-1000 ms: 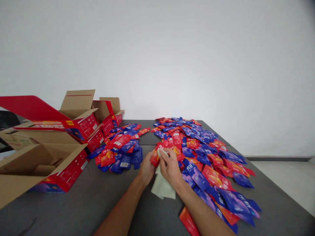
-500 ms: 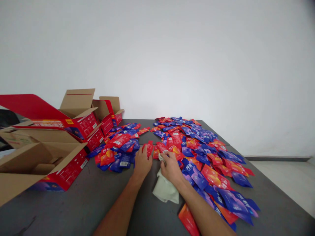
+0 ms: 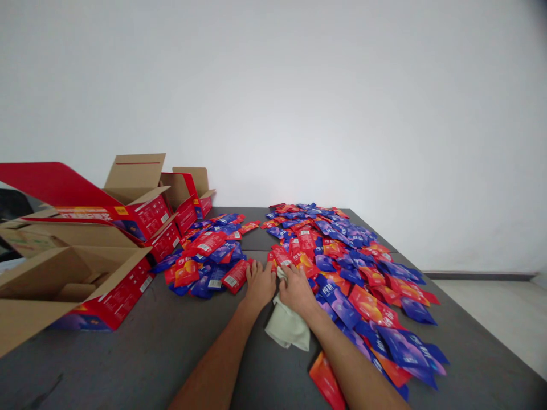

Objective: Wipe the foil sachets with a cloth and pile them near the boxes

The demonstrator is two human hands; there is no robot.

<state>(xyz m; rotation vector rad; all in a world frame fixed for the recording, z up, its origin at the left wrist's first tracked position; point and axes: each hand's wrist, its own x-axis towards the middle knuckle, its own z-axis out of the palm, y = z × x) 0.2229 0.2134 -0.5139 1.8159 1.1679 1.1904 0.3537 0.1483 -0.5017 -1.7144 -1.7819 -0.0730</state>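
Observation:
My left hand (image 3: 260, 285) reaches forward low over the table with its fingers a little apart, holding nothing that I can see. Just left of it lies a red sachet (image 3: 236, 276) with a white barcode label, at the edge of the left pile of red and blue sachets (image 3: 209, 250). In my right hand (image 3: 296, 289) is a crumpled pale green cloth (image 3: 287, 324), which hangs down onto the table. The fingertips of that hand are beside a red sachet (image 3: 281, 255) on the near-left edge of the large right pile (image 3: 342, 256).
Open red cardboard boxes (image 3: 128, 290) stand in a row along the left side of the dark grey table (image 3: 179, 353). A lone red-orange sachet (image 3: 325, 380) lies by my right forearm. A white wall (image 3: 273, 114) rises behind the table.
My left hand has let go of the red sachet, which now lies beside the left pile, and has shifted slightly right toward my right hand. My right hand and the cloth have barely moved.

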